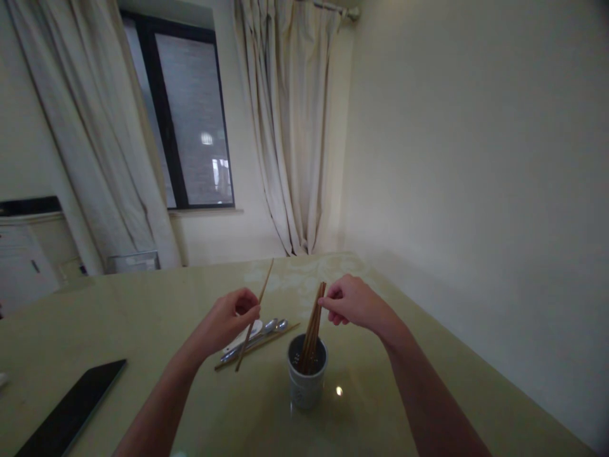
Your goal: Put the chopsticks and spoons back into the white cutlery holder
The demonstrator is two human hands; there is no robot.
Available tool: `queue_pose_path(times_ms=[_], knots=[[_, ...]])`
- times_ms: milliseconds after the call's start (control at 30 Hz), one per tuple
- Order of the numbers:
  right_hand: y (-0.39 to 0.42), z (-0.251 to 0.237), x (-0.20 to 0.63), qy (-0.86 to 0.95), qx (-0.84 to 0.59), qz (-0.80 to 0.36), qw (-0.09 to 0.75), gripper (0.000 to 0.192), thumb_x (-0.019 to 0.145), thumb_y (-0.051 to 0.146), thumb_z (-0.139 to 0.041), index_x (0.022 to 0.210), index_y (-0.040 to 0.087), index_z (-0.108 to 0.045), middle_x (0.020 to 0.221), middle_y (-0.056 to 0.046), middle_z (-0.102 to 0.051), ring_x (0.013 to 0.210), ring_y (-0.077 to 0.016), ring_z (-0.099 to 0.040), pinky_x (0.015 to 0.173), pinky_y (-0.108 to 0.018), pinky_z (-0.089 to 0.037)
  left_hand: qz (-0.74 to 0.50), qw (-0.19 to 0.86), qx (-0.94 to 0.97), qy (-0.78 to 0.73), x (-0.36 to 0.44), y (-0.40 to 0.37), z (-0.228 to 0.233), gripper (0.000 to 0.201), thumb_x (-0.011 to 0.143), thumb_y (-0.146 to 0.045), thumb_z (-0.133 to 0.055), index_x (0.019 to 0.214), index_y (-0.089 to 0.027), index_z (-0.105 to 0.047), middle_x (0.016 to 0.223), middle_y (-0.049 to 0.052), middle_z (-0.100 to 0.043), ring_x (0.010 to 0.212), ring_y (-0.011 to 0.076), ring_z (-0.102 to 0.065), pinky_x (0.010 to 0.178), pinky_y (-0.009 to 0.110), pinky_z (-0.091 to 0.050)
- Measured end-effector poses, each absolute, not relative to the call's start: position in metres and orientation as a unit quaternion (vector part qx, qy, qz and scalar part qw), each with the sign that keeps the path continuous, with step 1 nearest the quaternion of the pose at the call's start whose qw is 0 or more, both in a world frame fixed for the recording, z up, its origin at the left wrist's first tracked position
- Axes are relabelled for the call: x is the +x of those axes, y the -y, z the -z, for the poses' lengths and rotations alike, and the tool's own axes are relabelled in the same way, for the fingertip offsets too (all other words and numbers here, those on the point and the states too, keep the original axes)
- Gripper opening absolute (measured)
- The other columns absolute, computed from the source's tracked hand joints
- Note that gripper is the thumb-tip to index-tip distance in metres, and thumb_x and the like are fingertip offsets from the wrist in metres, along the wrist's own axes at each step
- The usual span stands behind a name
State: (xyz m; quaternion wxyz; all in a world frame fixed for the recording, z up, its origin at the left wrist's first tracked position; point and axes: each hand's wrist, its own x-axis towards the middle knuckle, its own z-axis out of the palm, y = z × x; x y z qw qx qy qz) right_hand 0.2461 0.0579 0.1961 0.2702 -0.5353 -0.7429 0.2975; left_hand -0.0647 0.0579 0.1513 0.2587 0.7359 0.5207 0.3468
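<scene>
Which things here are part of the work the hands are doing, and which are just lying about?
In hand:
- left hand holding a single chopstick
- right hand pinching the tops of the bundled chopsticks
- holder cup they stand in

Lying about:
- metal spoons and a white spoon on the table
- loose chopstick beside them
- dark tablet

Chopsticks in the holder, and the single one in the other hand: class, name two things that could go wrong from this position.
1. The right hand pinches the tops of the chopsticks leaning in the small holder; a sideways pull might tip it.
2. The left hand holds a single chopstick slanted over the spoons on the table; its lower end could knock them.
</scene>
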Motion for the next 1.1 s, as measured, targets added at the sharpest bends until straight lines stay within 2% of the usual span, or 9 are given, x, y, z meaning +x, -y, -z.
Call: queue_pose_path(times_ms=[100,267,400,500,600,800,900,1000,1100], knots=[[-0.052,-0.195,0.25,0.772,-0.536,-0.276,0.202,0.035,0.082,0.039,-0.082,0.055,0.018,-0.074,0.054,-0.005,-0.074,0.047,-0.0167,-0.069,0.044,-0.022,-0.045,-0.383,0.332,0.718,-0.477,-0.05,-0.05,-0.161,0.029,0.087,-0.049,-0.065,0.087,-0.02,-0.064,0.085,0.006,-0.079,0.08,0.0205,-0.073,0.067,0.028,-0.049],[-0.055,-0.179,0.234,0.814,-0.506,-0.27,0.098,0.012,0.069,0.015,-0.083,0.059,0.018,-0.077,0.056,0.0,-0.074,0.052,-0.0161,-0.071,0.045,-0.019,-0.042,-0.43,0.417,0.681,-0.421,-0.032,-0.043,-0.164,0.035,0.086,-0.053,-0.073,0.088,-0.019,-0.062,0.08,0.005,-0.079,0.072,0.0167,-0.069,0.065,0.027,-0.048],[-0.063,-0.17,0.22,0.824,-0.507,-0.242,0.073,0.012,0.071,0.009,-0.076,0.073,0.018,-0.084,0.064,-0.001,-0.078,0.059,-0.0163,-0.073,0.051,-0.019,-0.044,-0.467,0.444,0.649,-0.405,-0.029,-0.037,-0.169,0.039,0.081,-0.053,-0.08,0.089,-0.018,-0.064,0.078,0.003,-0.078,0.071,0.0149,-0.066,0.066,0.026,-0.048],[-0.063,-0.174,0.22,0.818,-0.521,-0.232,0.076,0.008,0.072,0.012,-0.081,0.075,0.019,-0.084,0.066,-0.002,-0.079,0.062,-0.0174,-0.074,0.053,-0.021,-0.044,-0.479,0.456,0.636,-0.399,-0.027,-0.033,-0.175,0.041,0.078,-0.053,-0.084,0.09,-0.018,-0.065,0.078,0.003,-0.078,0.072,0.0146,-0.067,0.067,0.025,-0.049],[-0.056,-0.186,0.226,0.809,-0.526,-0.218,0.144,0.006,0.074,0.021,-0.087,0.074,0.018,-0.082,0.066,-0.003,-0.078,0.061,-0.0179,-0.072,0.054,-0.023,-0.045,-0.49,0.454,0.631,-0.394,-0.025,-0.031,-0.177,0.04,0.078,-0.051,-0.086,0.09,-0.018,-0.067,0.08,0.003,-0.078,0.073,0.015,-0.068,0.067,0.025,-0.051],[-0.035,-0.215,0.221,0.737,-0.359,-0.356,0.448,0.025,0.095,0.041,-0.071,0.097,0.017,-0.079,0.081,-0.005,-0.078,0.068,-0.0167,-0.072,0.054,-0.023,-0.05,-0.472,0.423,0.682,-0.365,-0.006,-0.023,-0.175,0.03,0.084,-0.046,-0.082,0.088,-0.017,-0.073,0.081,0.003,-0.078,0.074,0.0149,-0.069,0.068,0.025,-0.052],[-0.027,-0.222,0.218,0.711,-0.316,-0.381,0.499,0.027,0.094,0.043,-0.072,0.091,0.017,-0.077,0.078,-0.005,-0.077,0.071,-0.0174,-0.072,0.057,-0.024,-0.053,-0.467,0.397,0.704,-0.36,0.003,-0.016,-0.179,0.029,0.086,-0.047,-0.079,0.09,-0.018,-0.075,0.083,0.003,-0.078,0.074,0.0154,-0.069,0.067,0.025,-0.052],[-0.023,-0.228,0.229,0.689,-0.325,-0.355,0.542,0.03,0.093,0.047,-0.073,0.089,0.017,-0.076,0.077,-0.005,-0.077,0.07,-0.0172,-0.072,0.058,-0.024,-0.053,-0.454,0.363,0.723,-0.374,-0.002,-0.018,-0.181,0.036,0.096,-0.053,-0.064,0.101,-0.02,-0.076,0.093,0.005,-0.079,0.081,0.0178,-0.07,0.071,0.027,-0.054],[-0.022,-0.234,0.247,0.692,-0.363,-0.307,0.543,0.028,0.093,0.045,-0.073,0.087,0.017,-0.075,0.074,-0.004,-0.076,0.067,-0.0164,-0.071,0.059,-0.025,-0.054,-0.389,0.259,0.762,-0.448,-0.017,-0.032,-0.171,0.041,0.103,-0.05,-0.048,0.1,-0.02,-0.075,0.095,0.007,-0.078,0.085,0.0199,-0.069,0.075,0.029,-0.052]])
